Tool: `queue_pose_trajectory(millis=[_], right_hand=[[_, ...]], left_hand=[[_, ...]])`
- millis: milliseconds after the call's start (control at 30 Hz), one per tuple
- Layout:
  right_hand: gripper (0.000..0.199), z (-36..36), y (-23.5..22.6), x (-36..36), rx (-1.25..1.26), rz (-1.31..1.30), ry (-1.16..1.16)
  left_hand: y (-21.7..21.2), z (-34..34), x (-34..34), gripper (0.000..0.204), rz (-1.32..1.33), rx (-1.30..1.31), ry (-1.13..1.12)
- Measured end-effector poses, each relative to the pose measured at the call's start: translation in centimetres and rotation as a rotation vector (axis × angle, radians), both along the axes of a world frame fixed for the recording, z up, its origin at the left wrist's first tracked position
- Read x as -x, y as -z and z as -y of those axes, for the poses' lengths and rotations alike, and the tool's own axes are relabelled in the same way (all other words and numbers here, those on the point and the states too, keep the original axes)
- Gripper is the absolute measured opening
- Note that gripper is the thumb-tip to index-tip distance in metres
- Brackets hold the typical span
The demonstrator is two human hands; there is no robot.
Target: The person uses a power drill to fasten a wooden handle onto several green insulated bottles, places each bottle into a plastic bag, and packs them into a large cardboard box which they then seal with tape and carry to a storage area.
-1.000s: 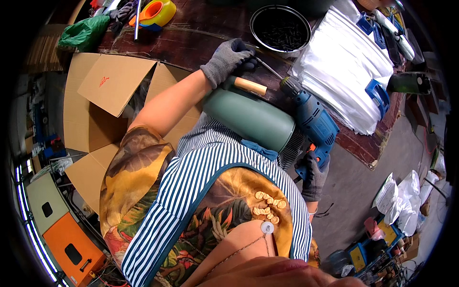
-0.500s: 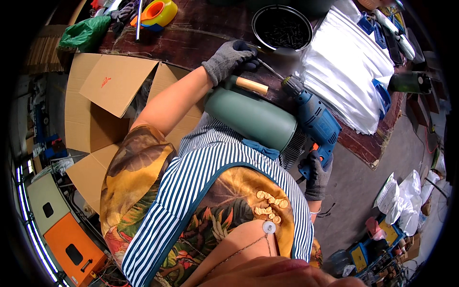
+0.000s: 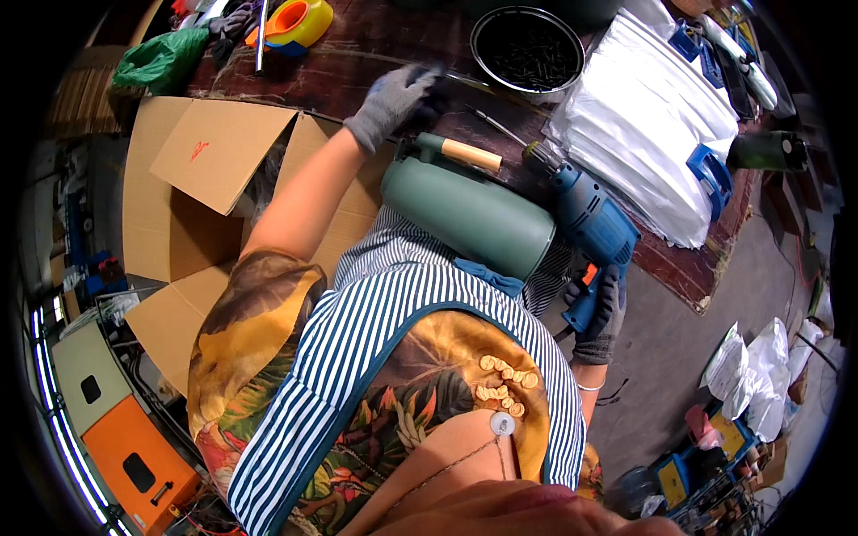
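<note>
My right hand [image 3: 601, 308], in a grey glove, is wrapped round the handle of a blue power drill [image 3: 593, 214]. The drill's long thin bit [image 3: 497, 125] points up and left over the table. Across my lap lies a green cylindrical vessel [image 3: 469, 217] on its side, its wooden-gripped handle [image 3: 471, 155] facing the table. My left hand [image 3: 393, 103], also gloved, is raised over the table edge beyond the vessel's left end, apart from the drill bit. Its fingers are smeared by motion, so whether it holds anything cannot be made out.
A round tub [image 3: 527, 51] of small dark screw-like pieces stands on the dark red table [image 3: 375, 71]. White plastic sheeting [image 3: 648, 134] covers the table's right part. An open cardboard box [image 3: 201, 179] is at my left. A yellow-orange tape dispenser [image 3: 299, 22] and green bag [image 3: 159, 62] sit far left.
My left hand has moved left, away from the drill bit's tip. The drill has shifted only slightly in my right hand. The vessel stays in place on my lap.
</note>
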State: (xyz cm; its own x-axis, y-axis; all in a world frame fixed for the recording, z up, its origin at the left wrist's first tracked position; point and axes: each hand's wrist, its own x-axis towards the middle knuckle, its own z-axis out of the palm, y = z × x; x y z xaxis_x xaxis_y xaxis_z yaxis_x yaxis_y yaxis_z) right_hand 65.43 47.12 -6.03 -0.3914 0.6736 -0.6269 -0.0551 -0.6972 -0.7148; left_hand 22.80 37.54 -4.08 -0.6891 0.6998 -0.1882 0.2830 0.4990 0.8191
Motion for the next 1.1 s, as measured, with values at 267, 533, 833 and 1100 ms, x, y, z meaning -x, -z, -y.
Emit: queue_pose_trajectory(millis=[267,533,833,1100], right_hand=[[0.049,-2.6,0.1,-6.0,0.208,-0.056,0.040],[0.047,-6.6,-1.7,-10.1,0.239,0.043,-0.092],[0.047,-6.0,-1.6,-10.1,0.241,0.044,-0.061],[0.044,-6.0,-1.4,-10.4,0.247,0.037,-0.055]], left_hand=[[1.4,2.1,-4.8,0.049,-0.471,-0.030,0.612],[-0.5,2.4,-3.4,0.029,0.548,-0.230,0.207],[-0.3,2.3,-3.2,0.025,0.598,-0.301,0.177],[0.4,2.2,-3.6,0.031,-0.282,-0.150,0.685]])
